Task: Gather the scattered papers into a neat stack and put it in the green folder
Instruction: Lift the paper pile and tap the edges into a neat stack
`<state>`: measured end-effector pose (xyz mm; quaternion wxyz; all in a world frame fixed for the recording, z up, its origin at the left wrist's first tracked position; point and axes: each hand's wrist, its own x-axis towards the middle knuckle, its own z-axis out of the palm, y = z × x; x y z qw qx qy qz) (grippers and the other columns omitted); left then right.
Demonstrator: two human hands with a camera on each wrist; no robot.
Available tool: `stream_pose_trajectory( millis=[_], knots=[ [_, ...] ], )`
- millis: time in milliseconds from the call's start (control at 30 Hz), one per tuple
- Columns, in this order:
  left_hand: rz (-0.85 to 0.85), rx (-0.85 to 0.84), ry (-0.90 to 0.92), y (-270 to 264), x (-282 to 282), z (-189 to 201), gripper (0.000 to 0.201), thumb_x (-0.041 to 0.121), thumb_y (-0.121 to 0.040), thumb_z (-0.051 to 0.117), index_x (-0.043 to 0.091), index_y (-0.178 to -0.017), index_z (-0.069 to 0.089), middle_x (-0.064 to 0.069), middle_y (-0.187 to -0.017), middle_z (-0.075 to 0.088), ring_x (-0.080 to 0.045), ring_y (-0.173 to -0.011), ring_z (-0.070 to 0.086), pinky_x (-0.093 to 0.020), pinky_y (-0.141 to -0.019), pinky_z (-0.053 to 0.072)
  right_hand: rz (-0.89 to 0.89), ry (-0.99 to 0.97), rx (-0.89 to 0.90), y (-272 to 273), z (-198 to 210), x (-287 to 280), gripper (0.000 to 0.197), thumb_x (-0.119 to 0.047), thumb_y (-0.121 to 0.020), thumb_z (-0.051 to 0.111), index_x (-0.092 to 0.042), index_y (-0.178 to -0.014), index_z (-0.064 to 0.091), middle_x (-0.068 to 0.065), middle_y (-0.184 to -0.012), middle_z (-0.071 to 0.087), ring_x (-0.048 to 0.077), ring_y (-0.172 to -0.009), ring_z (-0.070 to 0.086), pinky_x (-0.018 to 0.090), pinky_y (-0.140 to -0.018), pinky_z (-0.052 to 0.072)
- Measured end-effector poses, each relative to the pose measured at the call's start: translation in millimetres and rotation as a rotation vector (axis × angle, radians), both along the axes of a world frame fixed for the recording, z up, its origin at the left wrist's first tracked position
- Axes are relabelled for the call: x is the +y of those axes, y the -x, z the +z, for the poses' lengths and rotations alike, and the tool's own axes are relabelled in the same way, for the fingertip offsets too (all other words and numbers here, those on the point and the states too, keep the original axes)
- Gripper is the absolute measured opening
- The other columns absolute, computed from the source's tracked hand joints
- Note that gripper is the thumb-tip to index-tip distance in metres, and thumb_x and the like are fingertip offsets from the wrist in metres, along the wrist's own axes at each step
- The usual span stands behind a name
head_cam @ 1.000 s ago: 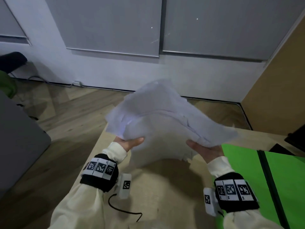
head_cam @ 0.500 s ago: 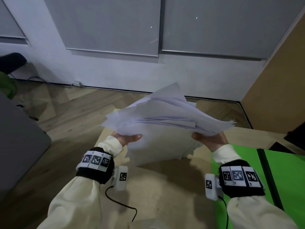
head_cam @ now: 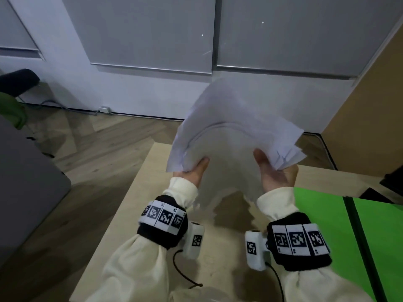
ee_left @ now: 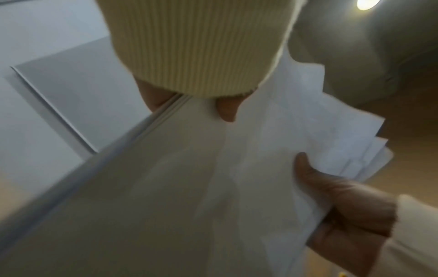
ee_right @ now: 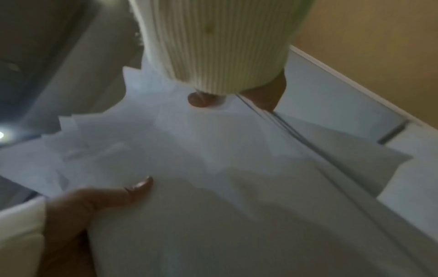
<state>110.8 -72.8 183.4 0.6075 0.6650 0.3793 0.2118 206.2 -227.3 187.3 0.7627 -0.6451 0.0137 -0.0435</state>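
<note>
The papers [head_cam: 235, 127] are held up in the air above the counter [head_cam: 135, 203], bowed into an arch between the two hands. The left hand [head_cam: 195, 171] is clamped on the left edge, thumb on the near face and fingers hidden behind; the right hand [head_cam: 275, 173] is clamped on the right edge in the same manner, as the wrist views confirm. The sheets are gathered but not yet squared: in the right wrist view corners are seen fanned out unevenly, and staggered edges show beside the right thumb in the left wrist view. The step in hand is judged to be the squaring of the stack. The green folder [head_cam: 322, 216] lies open on the counter to the right, just below the right wrist. For the next move, the lower edges would need to be tapped on the counter until aligned, with both grips loosened slightly, before the stack is carried over and laid in the folder
</note>
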Motion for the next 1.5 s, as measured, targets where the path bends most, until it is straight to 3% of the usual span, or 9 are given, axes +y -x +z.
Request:
stream_pose_trajectory(
  millis=[167,333,500,700,833,1000,1133,1333,1500],
  knots=[
    [-0.045,-0.106,-0.027,5,-2,-4,0.053,0.022,-0.072,0.077,0.016,-0.119,0.054,0.011,-0.103,0.064,0.002,-0.088,0.058,0.004,-0.072,0.039,0.124,-0.076,0.065,4,-1,-17,0.068,-0.014,-0.065,0.082,0.008,-0.121,0.051,0.004,-0.112,0.058,-0.001,-0.079,0.063,0.013,-0.076,0.051],
    [0.222,-0.285,0.179,10,11,-1,0.075,0.052,-0.065,0.071,0.005,-0.121,0.056,-0.003,-0.110,0.056,-0.016,-0.105,0.055,-0.016,-0.078,0.045,0.308,-0.179,0.187,-7,-30,-28,0.027,0.000,-0.077,0.066,-0.003,-0.104,0.066,-0.009,-0.071,0.076,-0.010,-0.058,0.067,0.019,-0.068,0.056],
    [0.374,-0.447,0.370,-2,19,20,0.052,0.074,-0.056,0.060,0.023,-0.057,0.054,0.004,-0.055,0.055,-0.018,-0.062,0.052,-0.024,-0.067,0.046,0.383,0.108,-0.050,-3,-22,-30,0.037,-0.017,-0.059,0.082,-0.020,-0.093,0.068,-0.016,-0.084,0.076,-0.008,-0.079,0.068,0.008,-0.078,0.051],
    [0.337,-0.299,0.175,-15,1,34,0.032,0.040,-0.066,0.079,0.021,-0.057,0.055,0.014,-0.046,0.049,0.001,-0.041,0.046,-0.011,-0.059,0.042,0.399,0.322,-0.103,-5,-24,-32,0.021,-0.002,-0.068,0.078,-0.017,-0.081,0.070,0.001,-0.086,0.073,0.003,-0.078,0.065,0.026,-0.079,0.054],
    [0.270,-0.464,0.098,-12,-4,34,0.025,0.027,-0.078,0.071,0.006,-0.088,0.065,0.012,-0.056,0.054,0.011,-0.041,0.050,0.001,-0.050,0.039,0.128,0.142,-0.075,-1,-18,-25,0.023,-0.001,-0.074,0.074,-0.015,-0.087,0.061,-0.008,-0.077,0.062,-0.019,-0.051,0.058,0.008,-0.059,0.048],
    [0.130,-0.518,0.060,1,0,22,0.076,0.061,-0.047,0.077,0.007,-0.098,0.057,0.022,-0.065,0.064,0.022,-0.057,0.058,0.004,-0.058,0.041,0.141,0.048,-0.078,8,-12,-20,0.028,0.001,-0.075,0.073,-0.023,-0.067,0.062,-0.016,-0.061,0.067,-0.013,-0.053,0.056,0.008,-0.057,0.049],
    [0.210,-0.339,0.112,1,-1,3,0.015,0.020,-0.079,0.070,0.013,-0.084,0.058,0.023,-0.057,0.059,0.016,-0.051,0.056,0.007,-0.050,0.036,0.173,0.116,0.006,8,-20,-17,0.027,-0.021,-0.071,0.078,-0.002,-0.064,0.061,0.004,-0.067,0.057,0.007,-0.066,0.048,0.026,-0.061,0.041],
    [0.346,-0.393,0.147,-9,-1,10,0.025,0.027,-0.072,0.077,0.013,-0.086,0.062,0.004,-0.077,0.061,0.002,-0.066,0.060,0.004,-0.053,0.042,0.042,-0.002,-0.118,12,11,-13,0.022,-0.051,-0.057,0.077,-0.031,-0.064,0.072,-0.018,-0.060,0.068,-0.002,-0.064,0.057,0.014,-0.067,0.047],
    [0.363,-0.428,0.125,-12,-12,11,0.031,0.024,-0.067,0.081,0.008,-0.088,0.064,-0.001,-0.077,0.062,0.000,-0.061,0.058,0.000,-0.052,0.043,-0.037,0.039,-0.338,23,31,3,0.022,-0.037,-0.071,0.071,-0.019,-0.084,0.070,0.007,-0.084,0.069,0.003,-0.075,0.059,0.011,-0.070,0.044]
  ],
)
